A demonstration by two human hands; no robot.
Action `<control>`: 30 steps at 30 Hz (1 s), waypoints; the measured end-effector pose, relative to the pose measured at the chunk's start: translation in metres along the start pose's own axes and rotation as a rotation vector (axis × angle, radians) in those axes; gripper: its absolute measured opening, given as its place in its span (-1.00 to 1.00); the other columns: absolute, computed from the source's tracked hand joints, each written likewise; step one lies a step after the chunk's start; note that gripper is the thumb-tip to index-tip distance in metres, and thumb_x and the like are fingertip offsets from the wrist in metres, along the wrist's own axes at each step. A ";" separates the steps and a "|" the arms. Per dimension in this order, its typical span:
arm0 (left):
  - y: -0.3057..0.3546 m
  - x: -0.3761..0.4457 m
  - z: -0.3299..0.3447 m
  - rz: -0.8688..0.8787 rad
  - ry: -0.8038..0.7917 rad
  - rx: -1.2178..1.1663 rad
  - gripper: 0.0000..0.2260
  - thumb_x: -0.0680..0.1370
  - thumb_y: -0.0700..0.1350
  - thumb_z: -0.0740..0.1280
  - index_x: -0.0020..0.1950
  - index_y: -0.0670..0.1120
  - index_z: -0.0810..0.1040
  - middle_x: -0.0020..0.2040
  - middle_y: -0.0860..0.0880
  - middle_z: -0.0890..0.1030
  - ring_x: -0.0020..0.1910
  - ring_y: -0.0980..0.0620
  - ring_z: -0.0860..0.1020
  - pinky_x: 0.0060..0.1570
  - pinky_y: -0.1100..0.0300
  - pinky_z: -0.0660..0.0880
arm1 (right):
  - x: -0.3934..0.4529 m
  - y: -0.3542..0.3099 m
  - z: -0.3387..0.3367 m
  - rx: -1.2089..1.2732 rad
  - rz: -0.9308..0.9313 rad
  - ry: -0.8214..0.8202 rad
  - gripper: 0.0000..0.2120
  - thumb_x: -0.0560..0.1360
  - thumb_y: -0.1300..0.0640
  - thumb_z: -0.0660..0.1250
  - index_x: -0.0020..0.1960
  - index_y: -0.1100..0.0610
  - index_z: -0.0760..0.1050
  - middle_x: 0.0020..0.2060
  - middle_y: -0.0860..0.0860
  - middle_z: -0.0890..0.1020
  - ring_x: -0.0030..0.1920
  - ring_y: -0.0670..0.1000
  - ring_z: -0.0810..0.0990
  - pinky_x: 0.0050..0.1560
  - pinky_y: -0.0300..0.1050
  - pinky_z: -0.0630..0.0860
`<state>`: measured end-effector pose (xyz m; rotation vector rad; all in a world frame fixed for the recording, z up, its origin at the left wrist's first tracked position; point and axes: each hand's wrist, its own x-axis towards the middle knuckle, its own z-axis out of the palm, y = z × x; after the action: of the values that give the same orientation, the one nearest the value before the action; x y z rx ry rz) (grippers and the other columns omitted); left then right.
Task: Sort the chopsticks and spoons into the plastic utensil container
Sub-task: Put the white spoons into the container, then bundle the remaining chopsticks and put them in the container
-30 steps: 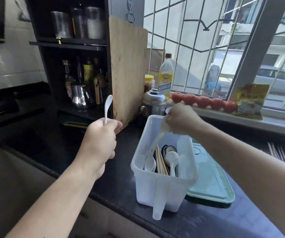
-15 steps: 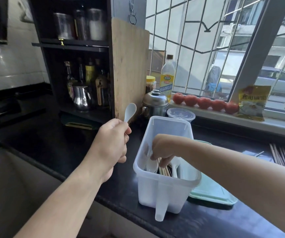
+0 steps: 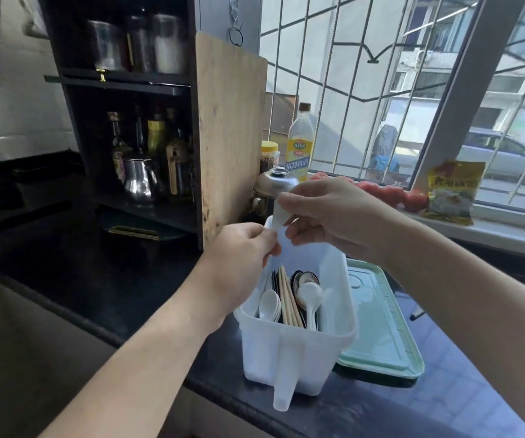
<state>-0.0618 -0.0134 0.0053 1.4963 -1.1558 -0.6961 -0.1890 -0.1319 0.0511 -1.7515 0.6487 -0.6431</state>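
Note:
A white plastic utensil container stands on the dark counter. Inside it lie white spoons, wooden chopsticks and dark spoons. Above its far left corner both hands meet on one white spoon. My left hand grips the spoon's lower part. My right hand pinches its upper end between thumb and fingers. The middle of the spoon is hidden by the fingers.
A mint green lid lies right of the container. A wooden cutting board leans upright behind, beside a dark shelf with a steel kettle. A steel pot, an oil bottle and tomatoes sit by the window. A sink is at left.
My right hand came up out of the container and took the upper end of the spoon. My left hand carried that spoon rightward to above the container's far left corner.

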 end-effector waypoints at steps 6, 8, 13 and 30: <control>-0.020 0.002 -0.011 0.003 0.136 0.125 -0.84 0.68 0.05 0.24 0.18 0.11 0.59 0.05 0.18 0.60 0.03 0.25 0.53 -0.07 0.32 0.43 | 0.033 0.034 -0.012 -0.556 0.173 0.234 -0.92 0.46 0.32 0.44 -0.19 0.34 0.64 -0.39 0.20 0.69 -0.35 0.15 0.72 -0.22 0.03 0.71; -0.029 0.000 -0.019 -0.002 0.224 0.116 -0.80 0.67 0.03 0.25 0.27 0.11 0.55 0.11 0.19 0.55 0.05 0.28 0.49 -0.11 0.36 0.36 | 0.042 0.048 0.001 -0.669 0.294 0.186 -0.93 0.45 0.35 0.40 -0.12 0.37 0.64 -0.33 0.23 0.71 -0.26 0.20 0.74 -0.13 0.13 0.70; -0.043 -0.005 -0.026 -0.044 0.255 0.108 -0.77 0.64 -0.02 0.29 0.30 0.12 0.51 0.11 0.12 0.53 0.02 0.22 0.51 -0.18 0.34 0.35 | 0.054 0.087 0.048 -0.847 0.524 -0.101 -0.81 0.52 0.28 0.26 -0.22 0.26 0.60 -0.40 0.14 0.69 -0.38 0.10 0.72 -0.32 -0.11 0.67; -0.023 -0.015 -0.027 0.030 0.237 0.190 -0.82 0.64 -0.06 0.30 0.19 0.15 0.59 0.04 0.17 0.60 0.03 0.18 0.56 -0.10 0.26 0.45 | 0.024 0.051 0.015 -1.221 0.135 -0.002 -0.92 0.51 0.17 0.36 -0.12 0.18 0.55 -0.27 0.08 0.62 -0.25 0.12 0.65 -0.29 -0.06 0.59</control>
<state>-0.0362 0.0101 -0.0117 1.6672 -1.0822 -0.3838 -0.1668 -0.1516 0.0009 -2.7621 1.3021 -0.0898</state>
